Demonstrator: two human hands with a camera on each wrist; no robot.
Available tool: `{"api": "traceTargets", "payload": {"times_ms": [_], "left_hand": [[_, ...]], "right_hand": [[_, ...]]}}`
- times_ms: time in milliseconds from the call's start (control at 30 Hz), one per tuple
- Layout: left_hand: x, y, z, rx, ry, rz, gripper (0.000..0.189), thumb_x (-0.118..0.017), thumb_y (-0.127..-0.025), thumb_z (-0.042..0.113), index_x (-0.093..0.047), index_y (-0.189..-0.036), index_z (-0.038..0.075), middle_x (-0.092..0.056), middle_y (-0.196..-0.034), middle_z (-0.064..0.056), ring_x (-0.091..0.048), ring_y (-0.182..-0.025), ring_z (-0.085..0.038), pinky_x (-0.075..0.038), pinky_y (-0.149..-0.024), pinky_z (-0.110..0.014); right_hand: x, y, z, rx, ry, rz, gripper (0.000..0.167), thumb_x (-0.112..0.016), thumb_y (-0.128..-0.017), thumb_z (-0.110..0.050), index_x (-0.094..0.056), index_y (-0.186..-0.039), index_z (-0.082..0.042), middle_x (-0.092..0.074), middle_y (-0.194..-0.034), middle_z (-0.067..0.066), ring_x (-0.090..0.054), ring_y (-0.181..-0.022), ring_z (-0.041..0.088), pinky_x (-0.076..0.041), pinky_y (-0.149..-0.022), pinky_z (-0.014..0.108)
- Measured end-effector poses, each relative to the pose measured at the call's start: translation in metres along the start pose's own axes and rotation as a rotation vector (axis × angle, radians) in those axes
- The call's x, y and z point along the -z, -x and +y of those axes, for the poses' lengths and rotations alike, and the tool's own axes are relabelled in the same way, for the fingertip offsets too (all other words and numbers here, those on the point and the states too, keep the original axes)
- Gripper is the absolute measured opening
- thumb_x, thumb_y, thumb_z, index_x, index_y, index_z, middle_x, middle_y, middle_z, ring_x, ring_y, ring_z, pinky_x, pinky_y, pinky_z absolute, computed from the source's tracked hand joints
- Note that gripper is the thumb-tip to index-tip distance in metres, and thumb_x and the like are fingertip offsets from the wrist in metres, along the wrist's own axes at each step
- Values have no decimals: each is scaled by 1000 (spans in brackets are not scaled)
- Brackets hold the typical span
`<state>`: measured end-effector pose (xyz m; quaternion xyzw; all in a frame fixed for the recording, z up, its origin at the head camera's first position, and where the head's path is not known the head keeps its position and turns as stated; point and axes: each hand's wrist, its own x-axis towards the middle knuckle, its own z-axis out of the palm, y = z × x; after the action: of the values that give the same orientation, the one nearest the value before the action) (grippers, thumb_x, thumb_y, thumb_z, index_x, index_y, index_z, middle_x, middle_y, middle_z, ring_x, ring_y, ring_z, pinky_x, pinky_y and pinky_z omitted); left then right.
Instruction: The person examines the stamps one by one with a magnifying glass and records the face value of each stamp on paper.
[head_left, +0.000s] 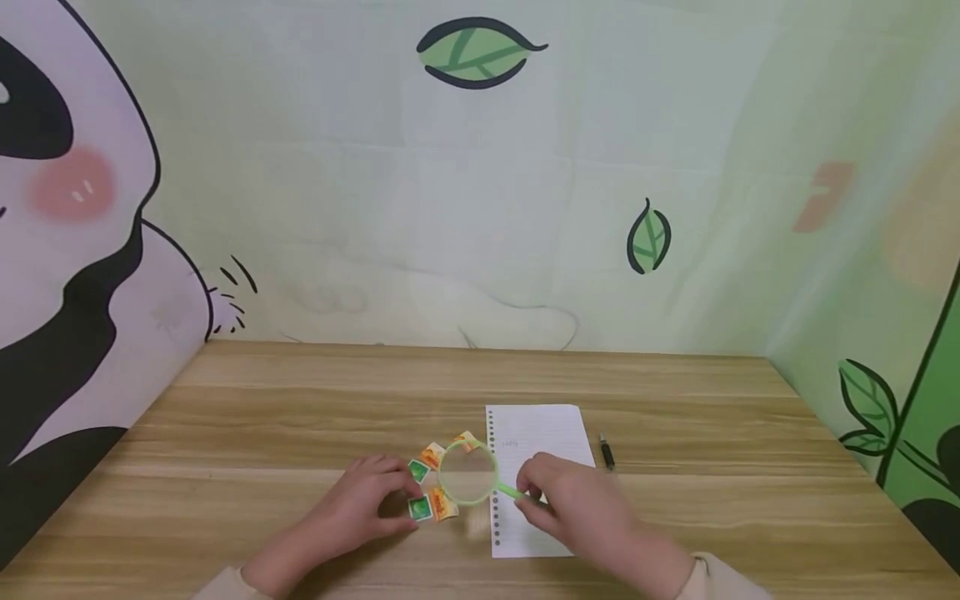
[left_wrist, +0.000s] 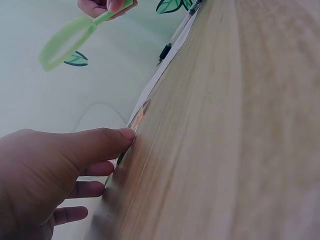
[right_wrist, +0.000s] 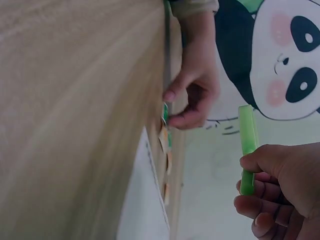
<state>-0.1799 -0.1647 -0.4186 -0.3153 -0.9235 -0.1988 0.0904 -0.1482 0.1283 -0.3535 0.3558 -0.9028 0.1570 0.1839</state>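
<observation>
My right hand [head_left: 573,504] pinches the handle of a light-green magnifying glass [head_left: 507,490] between thumb and fingers. Its round lens is held up over the table, left of the notebook sheet, and overlaps an orange stamp in the head view. The left hand [head_left: 367,500] rests low at the table, thumb and forefinger spread at the edges of a green stamp [head_left: 420,507]. Right beside that one lies an orange stamp [head_left: 444,503]. Farther back are another green stamp [head_left: 418,471] and two more orange stamps, one [head_left: 432,455] near the left fingers.
A lined, hole-punched sheet of paper [head_left: 536,433] with faint handwriting lies beneath the right hand. To its right is a black pen [head_left: 607,452]. Behind the wooden table [head_left: 300,383] hangs a backdrop printed with a panda and leaves [head_left: 480,54].
</observation>
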Motion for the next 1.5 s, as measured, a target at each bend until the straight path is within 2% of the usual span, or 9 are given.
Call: {"api": "traceTargets", "payload": {"times_ms": [167,300,433,667,833,1067,1500], "left_hand": [[0,0,0,-7,-10,8,23,-80,-74,33,-69,-92,24,-64,-101,11,-56,-100,-14,-45,-91,-44],[2,-1,1,14,-9,-14,26,-80,-74,32,-69,-93,20,-66,-106,3,-58,-104,-20,-46,-91,-48],[2,-1,1,24,-9,-23,27,-81,-72,26,-70,-96,16,-67,-107,-1,-58,-105,-23,-47,-92,-51],[2,-2,0,28,-7,-30,29,-83,-68,27,-69,-91,17,-67,-107,-3,-58,-105,-25,-46,-93,-52],[3,-2,0,22,-4,-42,30,-82,-69,29,-70,-93,16,-67,-108,-3,-58,-108,-27,-45,-95,-53],[3,-2,-1,25,4,-49,29,-80,-72,30,-71,-96,16,-67,-108,-3,-58,-109,-27,-44,-95,-54],[2,-2,0,12,-20,-37,29,-80,-70,30,-70,-94,17,-67,-105,0,-58,-107,-25,-45,-94,-52]], "right_hand": [[-12,0,-10,93,19,29,15,-72,-80,-14,-57,-81,-15,-60,-78,-11,-57,-67,-3,-44,-55,12],[-18,-1,-16,146,54,57,17,-74,-78,-15,-57,-81,-16,-60,-79,-11,-54,-66,-3,-43,-54,11],[-22,-1,-19,182,100,56,19,-76,-78,-18,-57,-81,-17,-58,-79,-12,-50,-65,-2,-42,-53,10],[-26,-3,-24,193,145,7,18,-76,-78,-23,-59,-81,-19,-55,-75,-12,-48,-64,-2,-41,-52,10],[-26,-4,-27,214,165,3,19,-76,-78,-25,-57,-80,-19,-54,-75,-12,-50,-65,-1,-42,-52,10],[-27,-3,-28,223,152,-15,18,-75,-80,-25,-57,-79,-20,-54,-75,-12,-48,-64,-2,-40,-51,10],[-27,-3,-29,209,130,-31,17,-75,-81,-25,-58,-79,-20,-54,-74,-12,-49,-64,-2,-42,-52,9]]}}
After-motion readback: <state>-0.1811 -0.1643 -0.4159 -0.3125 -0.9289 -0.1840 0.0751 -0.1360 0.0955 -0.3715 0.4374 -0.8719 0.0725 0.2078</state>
